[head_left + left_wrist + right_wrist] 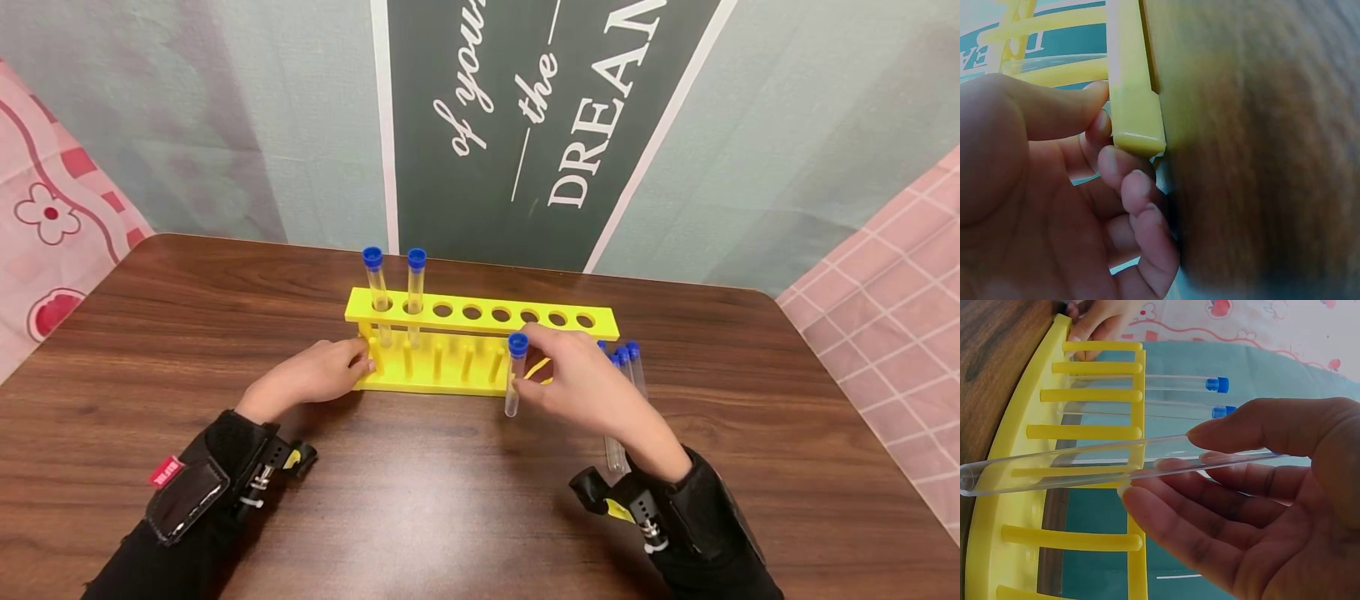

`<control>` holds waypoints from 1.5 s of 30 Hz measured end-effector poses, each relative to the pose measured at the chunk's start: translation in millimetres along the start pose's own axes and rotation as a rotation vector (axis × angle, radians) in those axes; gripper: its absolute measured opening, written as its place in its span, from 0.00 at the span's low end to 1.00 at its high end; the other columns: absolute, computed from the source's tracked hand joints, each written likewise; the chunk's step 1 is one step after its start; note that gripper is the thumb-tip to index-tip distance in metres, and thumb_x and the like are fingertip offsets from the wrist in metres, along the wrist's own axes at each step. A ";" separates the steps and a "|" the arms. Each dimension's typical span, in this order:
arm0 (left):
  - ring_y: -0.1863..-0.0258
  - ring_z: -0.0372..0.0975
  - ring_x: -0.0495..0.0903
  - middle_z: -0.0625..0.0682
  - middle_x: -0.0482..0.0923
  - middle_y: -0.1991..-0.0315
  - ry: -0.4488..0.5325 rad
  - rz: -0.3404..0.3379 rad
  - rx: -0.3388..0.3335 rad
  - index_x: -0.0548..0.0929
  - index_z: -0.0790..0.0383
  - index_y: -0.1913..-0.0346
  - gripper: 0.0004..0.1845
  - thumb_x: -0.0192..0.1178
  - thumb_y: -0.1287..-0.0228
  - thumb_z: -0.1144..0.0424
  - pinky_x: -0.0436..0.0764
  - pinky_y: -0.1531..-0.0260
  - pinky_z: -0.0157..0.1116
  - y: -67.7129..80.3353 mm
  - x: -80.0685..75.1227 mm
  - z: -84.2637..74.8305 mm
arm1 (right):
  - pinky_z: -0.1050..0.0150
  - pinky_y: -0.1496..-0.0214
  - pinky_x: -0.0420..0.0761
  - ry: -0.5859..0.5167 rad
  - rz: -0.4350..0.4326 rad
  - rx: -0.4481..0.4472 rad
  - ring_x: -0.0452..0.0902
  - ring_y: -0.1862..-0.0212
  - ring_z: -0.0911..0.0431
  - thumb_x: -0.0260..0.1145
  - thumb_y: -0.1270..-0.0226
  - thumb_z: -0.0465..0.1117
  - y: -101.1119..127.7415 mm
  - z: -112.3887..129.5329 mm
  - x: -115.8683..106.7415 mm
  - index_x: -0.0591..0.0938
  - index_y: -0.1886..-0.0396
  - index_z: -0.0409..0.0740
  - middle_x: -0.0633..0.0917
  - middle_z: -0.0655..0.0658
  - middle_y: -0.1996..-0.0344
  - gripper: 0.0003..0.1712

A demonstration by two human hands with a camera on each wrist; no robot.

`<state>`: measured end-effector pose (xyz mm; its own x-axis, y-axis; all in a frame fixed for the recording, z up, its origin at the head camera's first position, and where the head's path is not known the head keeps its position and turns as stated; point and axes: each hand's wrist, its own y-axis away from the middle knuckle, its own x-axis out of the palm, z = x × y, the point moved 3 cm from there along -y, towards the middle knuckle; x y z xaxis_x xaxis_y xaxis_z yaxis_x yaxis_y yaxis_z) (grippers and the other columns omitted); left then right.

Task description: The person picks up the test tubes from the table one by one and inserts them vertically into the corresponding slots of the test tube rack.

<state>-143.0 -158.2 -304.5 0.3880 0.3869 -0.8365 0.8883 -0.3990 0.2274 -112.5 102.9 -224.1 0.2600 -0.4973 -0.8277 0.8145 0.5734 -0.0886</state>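
A: Right hand?

B: Pinching 1 clear test tube with a blue cap, thumb against fingertips, tube upright in front of the yellow rack, its bottom just above the wooden table. Right wrist view: tube lies across the fingers, closed end toward the rack's pegs.

A: Left hand?

B: Holding the rack's left end. Left wrist view: thumb and curled fingertips clamp the base corner.

A: Rack contents?

B: 2 capped tubes standing in the 2 leftmost holes. Other holes open.

A: Elsewhere?

B: Spare tubes, blue caps, lying on the table behind the right hand, near the rack's right end. Count unclear, hand covers them.
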 end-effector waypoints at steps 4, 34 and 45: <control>0.82 0.39 0.62 0.50 0.62 0.81 0.000 0.004 -0.005 0.69 0.63 0.71 0.10 0.48 0.31 0.63 0.63 0.78 0.34 -0.3 -0.5 -0.2 | 0.62 0.64 0.79 -0.017 0.001 -0.001 0.80 0.67 0.56 0.64 0.49 0.29 -0.7 -1.3 -1.1 0.73 0.71 0.39 0.79 0.48 0.74 0.08; 0.81 0.39 0.63 0.50 0.62 0.81 -0.007 -0.014 -0.006 0.69 0.62 0.72 0.10 0.48 0.32 0.63 0.63 0.77 0.34 3.3 0.1 -2.4 | 0.62 0.63 0.79 -0.070 0.050 0.051 0.82 0.65 0.53 0.63 0.50 0.28 1.8 -9.6 -7.0 0.70 0.73 0.40 0.77 0.46 0.72 0.09; 0.81 0.40 0.63 0.50 0.62 0.81 -0.007 -0.012 -0.005 0.69 0.63 0.72 0.10 0.48 0.32 0.63 0.63 0.77 0.34 2.8 0.6 -1.9 | 0.62 0.62 0.79 -0.080 0.063 0.043 0.82 0.65 0.53 0.62 0.49 0.27 2.0 -11.0 -6.6 0.70 0.73 0.40 0.77 0.46 0.72 0.09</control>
<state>-139.8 -157.5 -303.4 0.3759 0.3860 -0.8424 0.8940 -0.3902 0.2201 -118.2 114.5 -224.8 0.3504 -0.5124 -0.7840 0.8164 0.5774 -0.0125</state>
